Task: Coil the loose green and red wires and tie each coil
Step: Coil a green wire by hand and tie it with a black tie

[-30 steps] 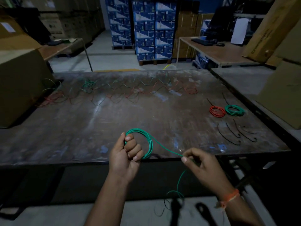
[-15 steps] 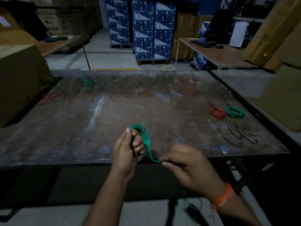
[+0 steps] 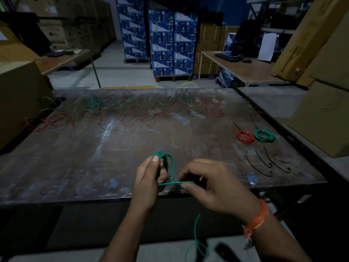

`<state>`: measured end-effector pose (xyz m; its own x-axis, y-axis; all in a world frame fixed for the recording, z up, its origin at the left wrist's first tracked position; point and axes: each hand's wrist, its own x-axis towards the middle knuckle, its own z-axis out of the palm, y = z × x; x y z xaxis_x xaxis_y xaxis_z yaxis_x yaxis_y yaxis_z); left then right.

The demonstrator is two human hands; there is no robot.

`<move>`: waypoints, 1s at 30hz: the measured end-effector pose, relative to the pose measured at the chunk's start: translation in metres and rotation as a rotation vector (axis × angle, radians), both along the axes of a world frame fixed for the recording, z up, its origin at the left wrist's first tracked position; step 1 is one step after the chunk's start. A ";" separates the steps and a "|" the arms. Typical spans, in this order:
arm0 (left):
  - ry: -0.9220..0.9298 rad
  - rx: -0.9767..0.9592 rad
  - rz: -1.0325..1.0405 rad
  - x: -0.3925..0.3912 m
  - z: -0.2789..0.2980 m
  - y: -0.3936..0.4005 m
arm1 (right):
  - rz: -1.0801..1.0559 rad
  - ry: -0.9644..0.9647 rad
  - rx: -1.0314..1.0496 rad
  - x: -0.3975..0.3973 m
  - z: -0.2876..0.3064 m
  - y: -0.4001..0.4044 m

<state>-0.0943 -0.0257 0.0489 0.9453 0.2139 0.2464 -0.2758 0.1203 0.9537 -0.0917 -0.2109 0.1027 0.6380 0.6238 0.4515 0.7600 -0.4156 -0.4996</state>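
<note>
Winding in progress at the near edge of the table [image 3: 94, 167]. Left hand [image 3: 149, 178] grips a small green coil [image 3: 169, 163], thumb pressed on top of the loops, fingers curled through them; the coil stands roughly upright, its ring facing sideways toward the other hand. Right hand [image 3: 213, 184] sits just beside it, thumb and forefinger pinching the green wire [image 3: 176, 183] where it leaves the coil.

Key relation: the pinched stretch runs nearly level, left to right, from the bottom of the coil into the right fingers. Very short span; the hands are close, almost touching. Beyond the right hand the loose tail [image 3: 196, 235] drops below the table edge toward the floor, curling at the bottom. How much is left down there I cannot tell, as it runs out of sight.

Judgement: the next loop would have to be carried up and over the coil's top by the right hand, which is the nearer one to the free end; the left only holds. The tail feeds from below and to the right, so slack must come upward.

Well apart, far right on the table: a finished red coil [image 3: 245, 137] and a finished green coil [image 3: 264, 135], touching, with black ties [image 3: 258, 168] lying just in front. Loose wires [image 3: 132, 114] sprawl along the far side.
</note>
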 end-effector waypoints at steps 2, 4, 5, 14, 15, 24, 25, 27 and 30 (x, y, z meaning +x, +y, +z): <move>0.022 -0.026 -0.012 0.001 0.000 -0.003 | -0.053 0.018 0.036 0.006 -0.001 -0.010; 0.071 -0.085 -0.054 0.000 -0.001 -0.009 | -0.088 -0.005 0.080 0.009 -0.001 -0.011; 0.078 -0.101 -0.091 -0.001 -0.001 -0.012 | -0.103 -0.024 0.100 0.011 -0.001 -0.010; 0.139 -0.314 -0.347 -0.011 0.005 -0.032 | -0.270 0.078 0.299 0.018 -0.018 0.004; 0.146 -0.384 -0.382 -0.012 0.006 -0.034 | -0.291 0.104 0.300 0.016 -0.024 0.006; 0.229 -0.488 -0.558 -0.026 0.011 -0.048 | -0.555 0.267 0.540 0.003 -0.048 0.018; 0.233 -0.451 -0.559 -0.027 0.012 -0.047 | -0.583 0.249 0.546 0.003 -0.047 0.019; 0.228 -0.417 -0.563 -0.030 0.014 -0.047 | -0.614 0.217 0.558 0.003 -0.047 0.020; 0.227 -0.453 -0.586 -0.031 0.011 -0.045 | -0.627 0.184 0.576 0.002 -0.050 0.024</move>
<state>-0.1254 -0.0703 0.0597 0.9520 -0.3033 0.0406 0.1500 0.5783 0.8019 -0.0897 -0.1869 0.0523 0.8813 -0.1612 0.4443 0.3618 -0.3749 -0.8536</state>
